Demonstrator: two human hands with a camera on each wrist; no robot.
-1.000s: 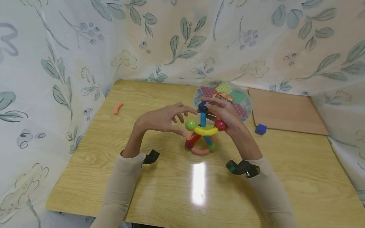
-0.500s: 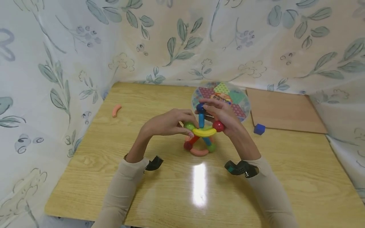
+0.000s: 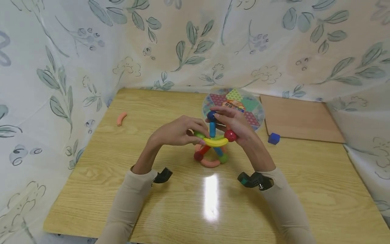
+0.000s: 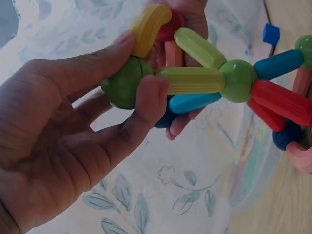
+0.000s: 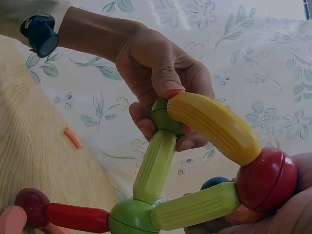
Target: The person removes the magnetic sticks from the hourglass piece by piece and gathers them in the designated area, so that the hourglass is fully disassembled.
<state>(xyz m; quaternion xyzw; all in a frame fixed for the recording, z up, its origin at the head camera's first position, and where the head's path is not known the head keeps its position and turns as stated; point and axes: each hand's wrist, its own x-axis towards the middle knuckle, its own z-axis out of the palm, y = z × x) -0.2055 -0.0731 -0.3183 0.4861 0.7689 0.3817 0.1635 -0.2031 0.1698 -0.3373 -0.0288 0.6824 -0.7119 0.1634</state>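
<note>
A construction of coloured balls and rods stands on the table. My left hand (image 3: 179, 132) pinches its upper green ball (image 4: 119, 85) between thumb and fingers. A curved yellow rod (image 3: 216, 142) runs from that ball to a red ball (image 3: 230, 136), which lies against my right palm. With thumb and fingers, my right hand (image 3: 243, 130) holds the dark blue ball (image 3: 212, 116) on top of a light blue rod (image 3: 212, 129). Light-green rods (image 4: 195, 80) meet at a central green ball (image 4: 239, 80). Below, a red rod (image 5: 78, 217) leads to a dark red ball (image 3: 198, 156).
A loose orange curved rod (image 3: 121, 119) lies at the far left. Behind the construction is a round patterned board (image 3: 253, 101). A brown wooden board (image 3: 301, 118) lies at the back right, with a blue cube (image 3: 274, 138) near its front edge. Patterned cloth (image 3: 170, 40) hangs behind the table.
My left hand has moved right and taken hold of the green ball, which it was apart from a second ago. My right hand keeps its hold. The head view has shifted slightly.
</note>
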